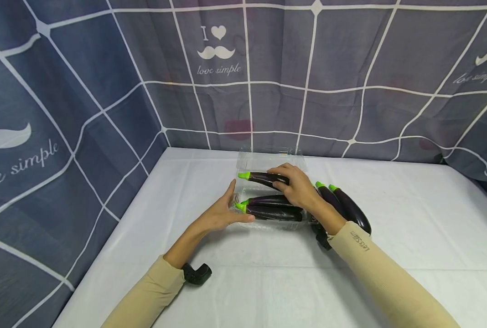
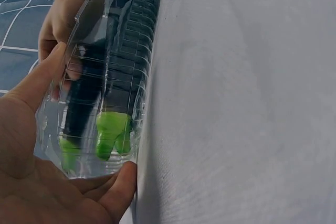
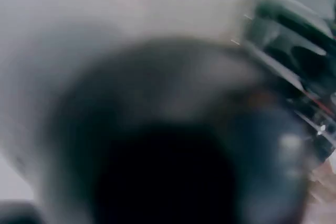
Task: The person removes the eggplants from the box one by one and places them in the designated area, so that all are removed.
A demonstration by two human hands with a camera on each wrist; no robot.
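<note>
In the head view, a clear plastic box [image 1: 268, 223] lies with two dark purple eggplants [image 1: 272, 213] side by side in it, their green stem ends to the left. My left hand [image 1: 219, 214] holds the box's left end, thumb on the near side and fingers on the far side. Over the far part of the box, my right hand [image 1: 294, 184] grips another eggplant [image 1: 264, 178] from above, its green end also leftward. The left wrist view shows the green stems [image 2: 111, 132] through the clear wall. Whether the gripped eggplant touches the box floor, I cannot tell.
Right of the box lie two more eggplants [image 1: 352, 209], partly behind my right forearm. The box's clear lid [image 1: 268, 159] stands open at the back. A white cloth [image 1: 243, 282] covers the table, and a grey checked curtain [image 1: 276, 109] hangs behind. The right wrist view is mostly blurred.
</note>
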